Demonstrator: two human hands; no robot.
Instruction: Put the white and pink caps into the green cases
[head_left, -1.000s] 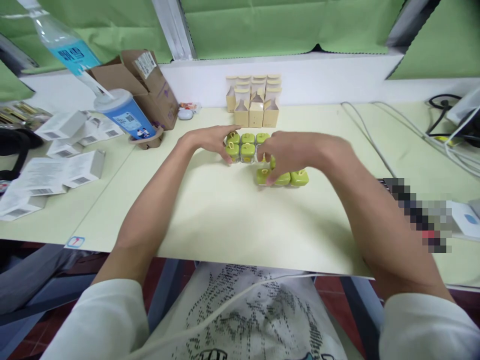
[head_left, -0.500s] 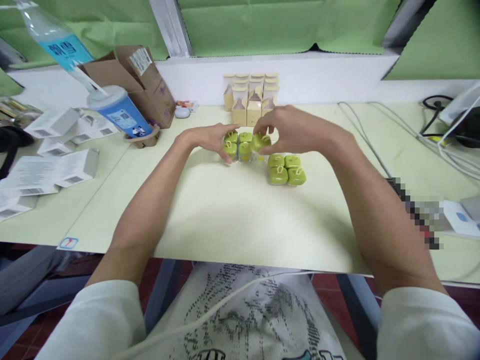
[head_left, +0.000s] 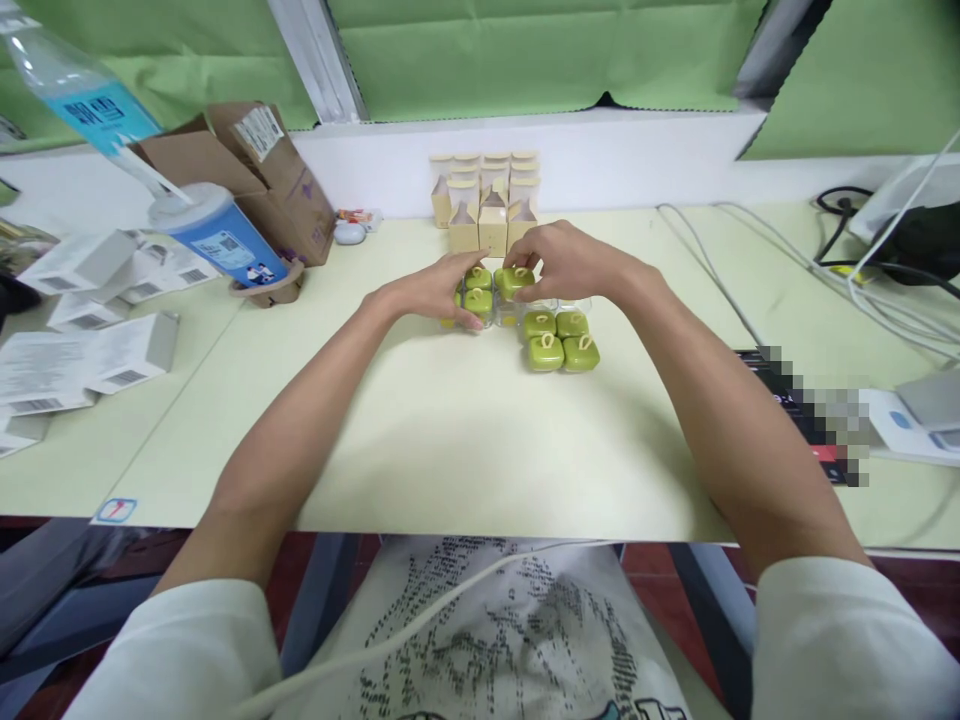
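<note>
Head view, sole view.

Right hand (head_left: 520, 275): thumb and fingers pinching a green lid (head_left: 511, 283) that carries a pale loop; whether the clear container (head_left: 506, 317) beneath is joined to it cannot be told. Clear edges also show just beside this hand, to its right.

Left hand (head_left: 461, 289): spread, thumb at the front and fingers at the back, around the left cluster of green-lidded jars (head_left: 478, 303); some are hidden by the hand, and the pressure cannot be judged.

Four green-lidded jars (head_left: 564, 340), in a two-by-two block, loops upward, on the tabletop (head_left: 450, 430), in front of the right hand and apart from the left cluster.

Small kraft cartons (head_left: 493, 225), flaps up, in rows by the wall, behind the hands.

Left side: cardboard box (head_left: 304, 215), open; blue drink cup (head_left: 232, 245) in a pulp holder (head_left: 274, 290); plastic bottle (head_left: 82, 100); white cartons (head_left: 127, 350).

Right side: cables (head_left: 712, 262).

Step, as judged: single-piece handling by the right hand, the left steadying the cluster. Requirement, as judged: an even pinch, level handling, and fingertips clear of the neighbouring lids.
</note>
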